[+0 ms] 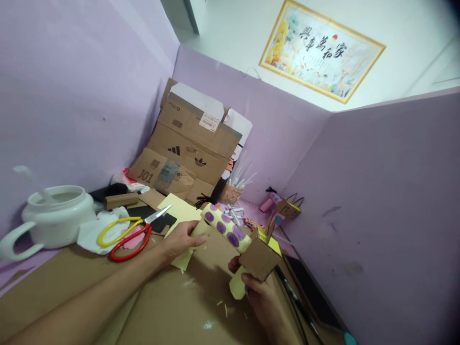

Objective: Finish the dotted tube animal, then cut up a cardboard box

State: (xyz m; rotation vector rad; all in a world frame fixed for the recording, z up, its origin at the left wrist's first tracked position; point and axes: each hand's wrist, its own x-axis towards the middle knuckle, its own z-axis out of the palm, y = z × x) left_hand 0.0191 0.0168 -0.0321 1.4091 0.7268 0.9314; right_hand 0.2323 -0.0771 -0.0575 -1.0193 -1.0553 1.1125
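Over a brown cardboard sheet (168,311), the right hand (264,294) pinches a pale yellow roll (237,287) below the cardboard box (260,261) at one end of a purple-spotted tube (225,228); the left hand (181,237) grips another roll (201,229) between thumb and fingers at the tube's other end. Scissors (148,227) with one yellow and one red handle lie leftward, near a white pot (59,218). Beyond, a flattened carton (190,148) leans by the purple wall (283,115); farther off hangs a framed picture (321,52)
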